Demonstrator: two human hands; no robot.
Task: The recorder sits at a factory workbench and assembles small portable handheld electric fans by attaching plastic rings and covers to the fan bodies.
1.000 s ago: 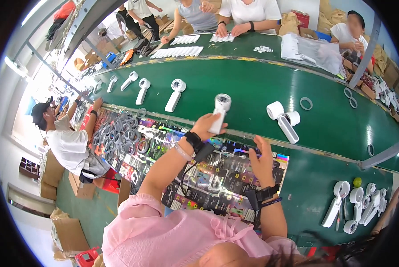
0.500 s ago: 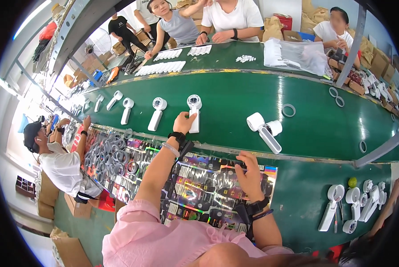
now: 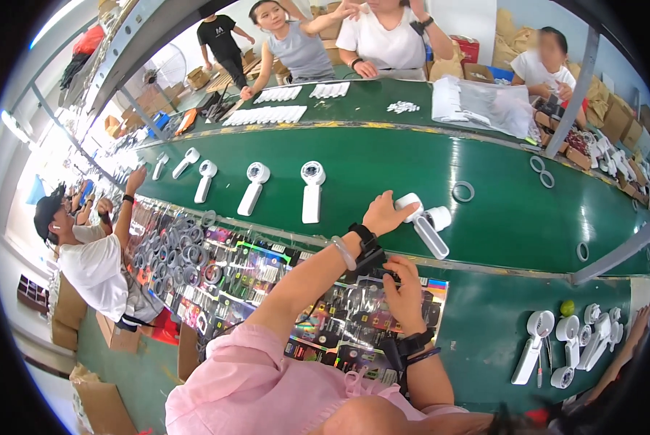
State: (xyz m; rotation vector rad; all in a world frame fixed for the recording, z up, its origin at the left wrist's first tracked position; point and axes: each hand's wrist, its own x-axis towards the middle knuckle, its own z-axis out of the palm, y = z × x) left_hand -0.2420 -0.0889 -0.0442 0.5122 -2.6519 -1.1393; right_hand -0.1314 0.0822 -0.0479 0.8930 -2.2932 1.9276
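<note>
My left hand (image 3: 386, 214) reaches over the green belt with thumb and fingers apart. Its fingertips are at the left side of a white handheld fan (image 3: 431, 238), which lies tilted with two round white parts at its upper end. Whether they touch the fan, I cannot tell. My right hand (image 3: 404, 296) hovers above the glossy printed packaging sheets (image 3: 361, 308), fingers loosely bent and apart, holding nothing. To the left on the belt lies another white handheld fan (image 3: 312, 192), its round head away from me. A second such fan (image 3: 254, 188) lies farther left.
Grey rings (image 3: 463, 191) lie on the belt at right, and a heap of them (image 3: 183, 250) sits on the packaging at left. More white fans (image 3: 533, 348) lie at lower right beside a metal post (image 3: 615, 250). Co-workers sit across the belt and at left.
My left hand has left the upright fan and moved right to the tilted fan. My right hand has stayed over the packaging, its fingers a little more bent.
</note>
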